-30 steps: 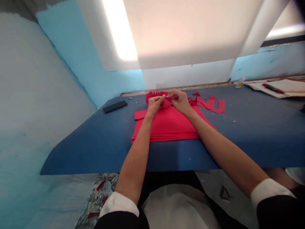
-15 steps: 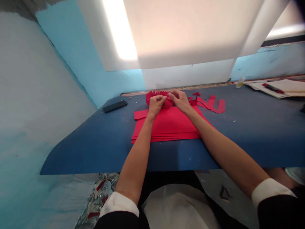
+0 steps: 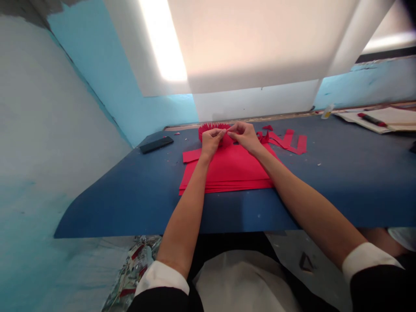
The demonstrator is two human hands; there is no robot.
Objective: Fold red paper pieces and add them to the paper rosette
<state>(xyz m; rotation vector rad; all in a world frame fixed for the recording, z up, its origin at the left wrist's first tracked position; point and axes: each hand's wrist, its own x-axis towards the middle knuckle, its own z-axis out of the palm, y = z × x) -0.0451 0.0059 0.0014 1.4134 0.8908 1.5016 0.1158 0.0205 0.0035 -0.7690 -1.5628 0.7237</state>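
Observation:
Over the far part of a stack of red paper sheets [image 3: 238,167], my left hand [image 3: 211,143] pinches a small red paper piece [image 3: 227,141]. My right hand [image 3: 244,135] has its fingertips closed on the same piece, close to the left fingertips. Just behind my left hand stands a fringed red paper roll [image 3: 209,127] with spiky upright points; its lower part is hidden by the hand. A red paper strip [image 3: 191,155] pokes out at the stack's left side. Folded red strips [image 3: 287,142] lie right of my right hand.
On the blue table [image 3: 130,199], a dark phone-like slab [image 3: 156,144] lies at left. A small glue bottle [image 3: 328,112] and a marker [image 3: 372,119] on open papers [image 3: 399,116] are at back right. Walls border the left and back. A person's leg shows at lower right.
Both hands stay over the stack. The right fingertips have shifted slightly down and left, closer to the left hand, on the red paper piece.

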